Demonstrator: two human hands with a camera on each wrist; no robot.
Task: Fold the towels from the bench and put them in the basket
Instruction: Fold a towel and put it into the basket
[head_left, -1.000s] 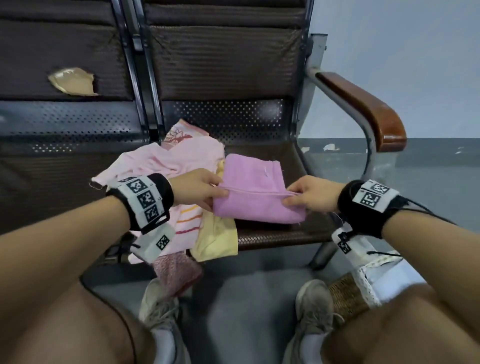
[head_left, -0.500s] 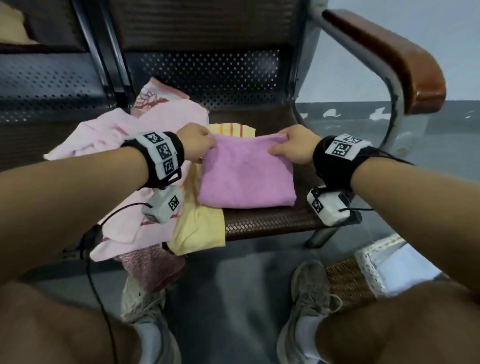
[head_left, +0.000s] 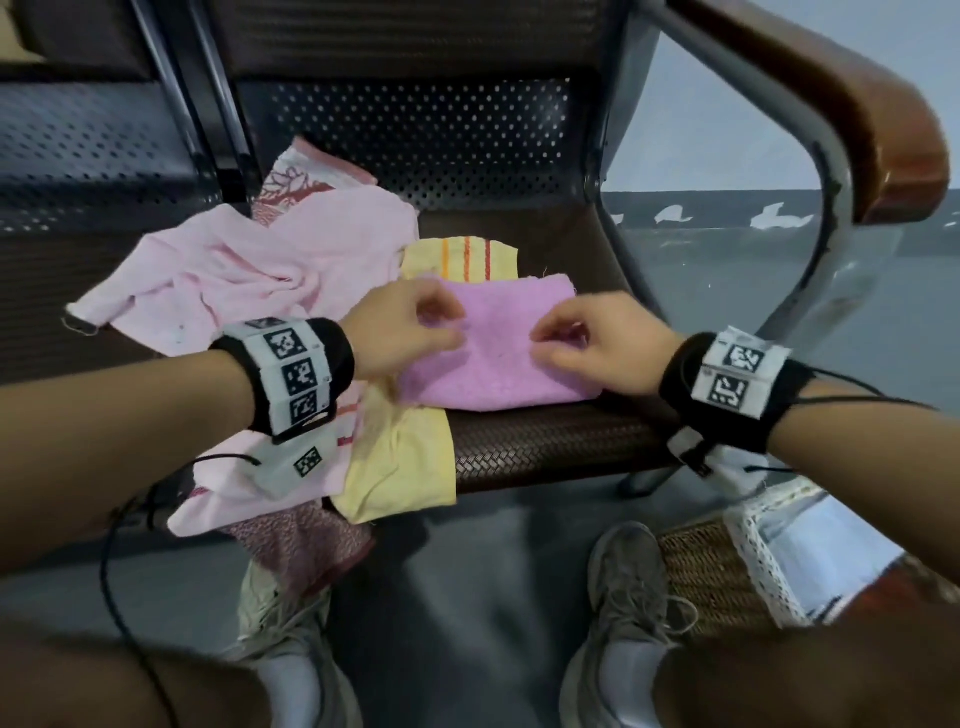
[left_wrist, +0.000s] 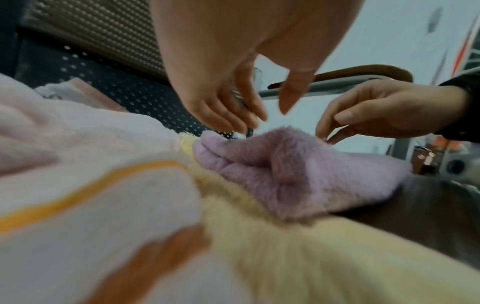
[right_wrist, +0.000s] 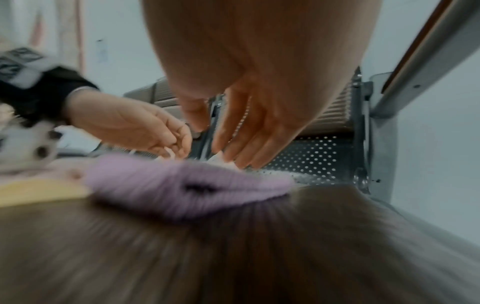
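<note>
Soft, dim, even light is seen throughout, with weak shadows. Lines are bowed by wide-angle distortion at the head view's edges. Both wrist views are smeared by blur, most heavily in the near foreground.

On the bench (head_left: 545, 436): six towels (head_left: 488, 353), counted by colour. Beside it: one basket (head_left: 711, 571), two hands (head_left: 405, 332), two shoes (head_left: 623, 587).

Our right hand (right_wrist: 249, 115) hangs fingers-down over the far edge of the folded purple towel (right_wrist: 187, 185) on the brown woven surface (right_wrist: 233, 257), our left hand (right_wrist: 135, 127) coming in beside it, a yellow towel (right_wrist: 39, 190) peeking out at left, all pretty blurry.
</note>
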